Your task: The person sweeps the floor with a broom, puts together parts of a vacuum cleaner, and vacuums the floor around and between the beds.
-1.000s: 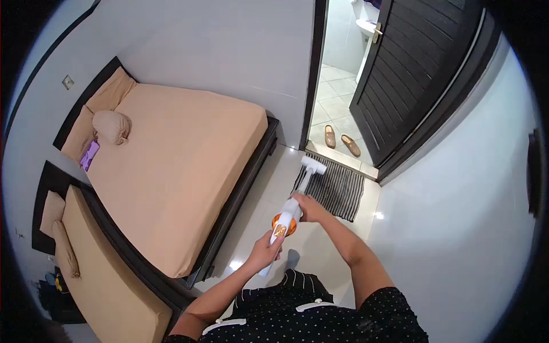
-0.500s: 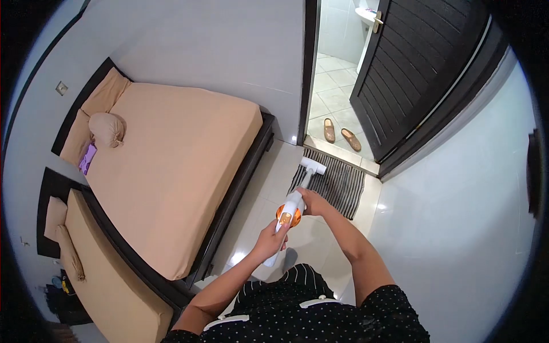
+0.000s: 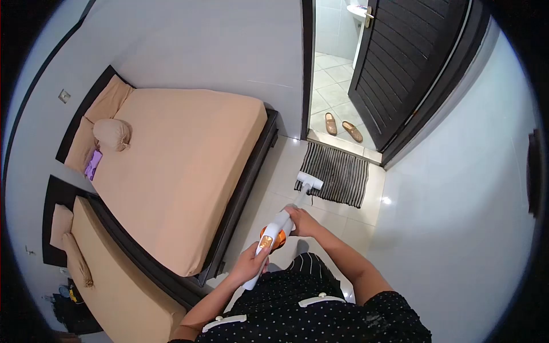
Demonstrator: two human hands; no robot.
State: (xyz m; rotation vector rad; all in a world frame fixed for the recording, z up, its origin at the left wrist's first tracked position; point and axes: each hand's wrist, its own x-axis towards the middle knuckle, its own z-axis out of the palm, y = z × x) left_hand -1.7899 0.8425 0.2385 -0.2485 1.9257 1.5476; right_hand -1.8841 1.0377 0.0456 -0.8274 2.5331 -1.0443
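A white cordless stick vacuum cleaner [image 3: 279, 220] with an orange dust cup slants across the space in front of me. My left hand [image 3: 251, 263] is closed round its rear handle, close to my body. Farther forward, my right hand [image 3: 302, 222] grips the upper part of the tube. The white floor head [image 3: 309, 181] rests at the near left edge of a black-and-grey striped mat [image 3: 340, 171]. Part of the tube and handle is hidden by my fingers.
A bed with a peach sheet [image 3: 183, 148] and dark frame stands left, a lower bed [image 3: 123, 274] beside it. Past the mat, a raised sill [image 3: 343, 146] leads through an open dark door [image 3: 400, 63] to tiles with brown slippers [image 3: 352, 131]. A wall [image 3: 452, 200] bounds the right.
Both hands and the vacuum cleaner have drawn back toward me and left. Its floor head has slid from farther in on the mat to the near left edge. The view has shifted slightly.
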